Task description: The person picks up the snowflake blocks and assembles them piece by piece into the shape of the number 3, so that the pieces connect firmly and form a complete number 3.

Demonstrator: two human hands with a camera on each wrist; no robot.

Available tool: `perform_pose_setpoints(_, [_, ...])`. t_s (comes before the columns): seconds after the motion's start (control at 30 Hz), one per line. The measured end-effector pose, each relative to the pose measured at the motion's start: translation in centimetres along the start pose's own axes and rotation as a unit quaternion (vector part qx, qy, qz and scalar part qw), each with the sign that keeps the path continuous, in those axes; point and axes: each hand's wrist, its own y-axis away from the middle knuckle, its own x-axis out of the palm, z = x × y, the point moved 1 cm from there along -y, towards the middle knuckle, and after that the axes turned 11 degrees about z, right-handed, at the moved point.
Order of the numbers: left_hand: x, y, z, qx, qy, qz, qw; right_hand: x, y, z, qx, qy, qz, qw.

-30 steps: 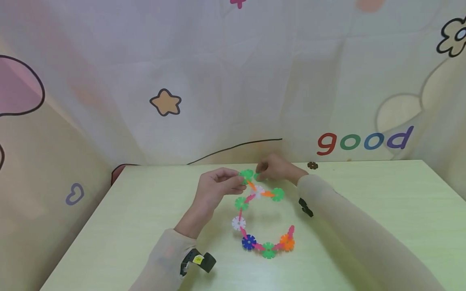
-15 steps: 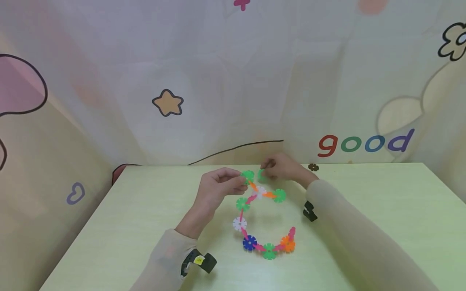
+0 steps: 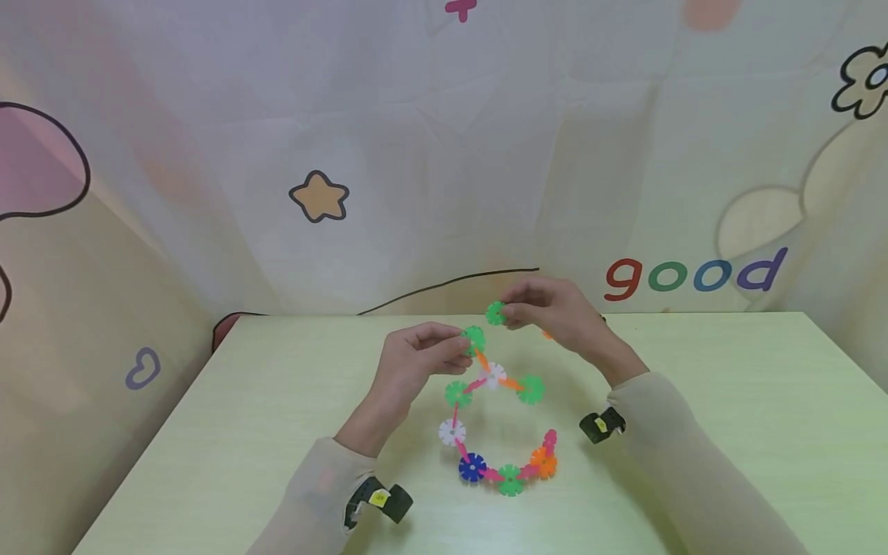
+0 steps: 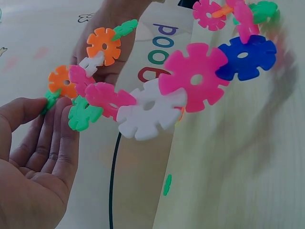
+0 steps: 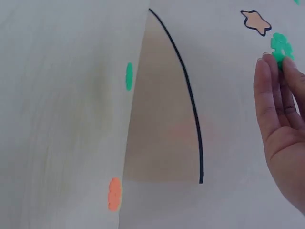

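A chain of interlocking plastic snowflake discs (image 3: 472, 467) in green, white, blue, pink and orange curves below my hands in the head view. My left hand (image 3: 419, 354) pinches a green disc (image 3: 475, 338) at the chain's upper end between thumb and fingers. The left wrist view shows this grip beside an orange disc (image 4: 62, 81), with a white disc (image 4: 151, 109) and a blue disc (image 4: 246, 58) farther along. Up and to the right, my right hand (image 3: 555, 312) holds a separate green disc (image 3: 496, 313) by its edge, apart from the chain; the right wrist view shows this disc (image 5: 281, 47) at the fingertips.
Near the table's back edge lie a loose green disc (image 5: 129, 76) and an orange disc (image 5: 114, 194). A printed cloth (image 3: 444, 193) hangs behind the pale table (image 3: 277, 408). Black wrist cameras (image 3: 397, 502) sit on both sleeves.
My right hand has risen from near the tabletop and turned, bringing the loose green disc up and its face into view. My left hand stays almost still; the chain has shifted slightly.
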Motion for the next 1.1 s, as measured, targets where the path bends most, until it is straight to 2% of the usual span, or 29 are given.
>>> perform_pose_setpoints(0.2, [0.1, 0.0, 0.0, -0.001, 0.001, 0.003, 1.0000, 0.6, 0.6, 1.0, -0.032, -0.028, -0.011, 0.9990])
perform_pose_setpoints(0.6, [0.1, 0.0, 0.1, -0.003, -0.007, 0.009, 0.9999, 1.6, 0.6, 1.6, -0.098, -0.028, 0.000, 0.9948])
perform_pose_setpoints(1.1, [0.3, 0.0, -0.1, -0.007, -0.025, 0.013, 0.9996, 2.2, 0.6, 1.5, -0.093, -0.046, 0.009, 0.9946])
